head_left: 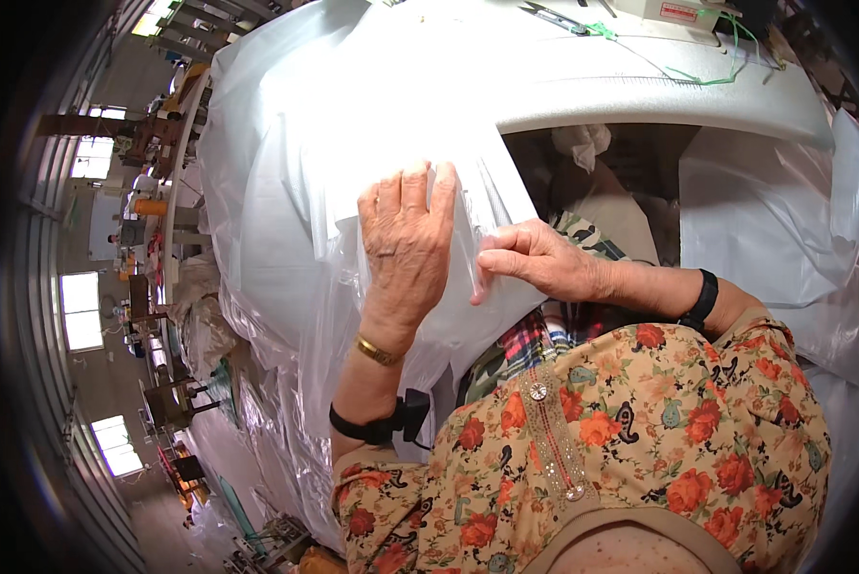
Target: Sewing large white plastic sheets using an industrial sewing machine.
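Observation:
A sheet of translucent white plastic film [286,210] is spread over the white worktable and hangs down over its near edge toward my lap. My left hand [406,230] lies flat on the film with its fingers stretched forward. Just to the right, my right hand [544,260] pinches the film's folded edge between thumb and fingers. Narrow creases run through the film between my two hands. Glare washes out the film's far part, so its detail there is hidden.
Metal thread snips [556,19] lie at the table's far side, by a green thread [697,78] and a pale machine base [673,11]. A ruler scale marks the table [621,100]. More plastic sheeting [755,210] hangs at right. Machines and bundled film fill the left.

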